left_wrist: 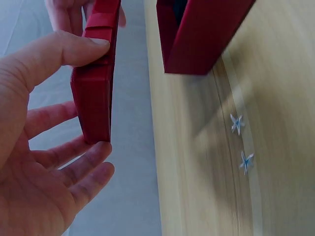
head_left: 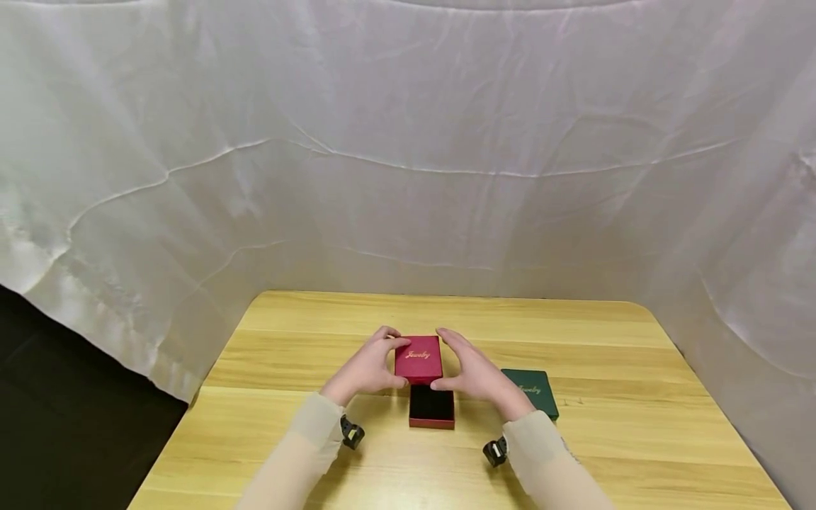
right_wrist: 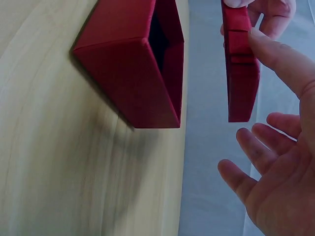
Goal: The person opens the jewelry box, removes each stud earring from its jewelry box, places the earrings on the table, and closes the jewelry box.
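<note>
A red jewelry box lid (head_left: 418, 358) with gold "Jewelry" lettering is held in the air just beyond its box base (head_left: 432, 423). The base stands on the table with its black insert facing up. A ribbon bow (right_wrist: 241, 46) runs along the lid's near edge. My left hand (head_left: 370, 365) grips the lid's left side, thumb on the near edge and fingers at the far side. At the other side, my right hand (head_left: 472, 368) touches the bow with its thumb (right_wrist: 275, 56). Its other fingers look spread and apart from the lid in the right wrist view.
Beside my right forearm lies a green jewelry box (head_left: 538, 400), partly covered by the arm. Two small star-shaped pieces (left_wrist: 237, 124) with blue centres lie on the wooden table (head_left: 319, 312). A pale cloth curtain (head_left: 446, 212) hangs around the back and sides.
</note>
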### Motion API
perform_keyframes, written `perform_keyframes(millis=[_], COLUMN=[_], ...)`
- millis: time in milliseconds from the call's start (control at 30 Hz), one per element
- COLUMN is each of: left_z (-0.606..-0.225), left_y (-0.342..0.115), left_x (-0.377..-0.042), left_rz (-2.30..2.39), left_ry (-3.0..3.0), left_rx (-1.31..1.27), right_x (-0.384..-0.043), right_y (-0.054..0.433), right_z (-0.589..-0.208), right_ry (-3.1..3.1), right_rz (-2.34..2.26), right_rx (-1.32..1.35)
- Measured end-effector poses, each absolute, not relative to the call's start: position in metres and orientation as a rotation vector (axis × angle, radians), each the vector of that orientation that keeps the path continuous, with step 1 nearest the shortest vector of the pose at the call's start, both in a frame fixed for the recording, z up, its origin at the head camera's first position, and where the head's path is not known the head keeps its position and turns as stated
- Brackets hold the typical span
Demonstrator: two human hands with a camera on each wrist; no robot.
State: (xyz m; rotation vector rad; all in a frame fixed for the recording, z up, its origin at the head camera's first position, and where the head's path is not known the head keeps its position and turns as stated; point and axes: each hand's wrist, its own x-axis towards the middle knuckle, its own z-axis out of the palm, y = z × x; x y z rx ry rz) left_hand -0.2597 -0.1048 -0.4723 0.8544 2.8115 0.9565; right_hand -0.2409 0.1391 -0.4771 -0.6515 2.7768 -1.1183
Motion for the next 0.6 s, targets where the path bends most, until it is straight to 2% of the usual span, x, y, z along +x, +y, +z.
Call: perform_keyframes(millis=[600], left_z=[-0.475], left_y=[-0.097], left_x=[-0.241], left_rz=[0.977], left_ry=[2.782], left_rx=[0.878], right_x=[-0.229], right_y=[0.145], right_z=[-0.481], right_ry=[2.762], right_rz=[-1.125], right_rx=[-0.698])
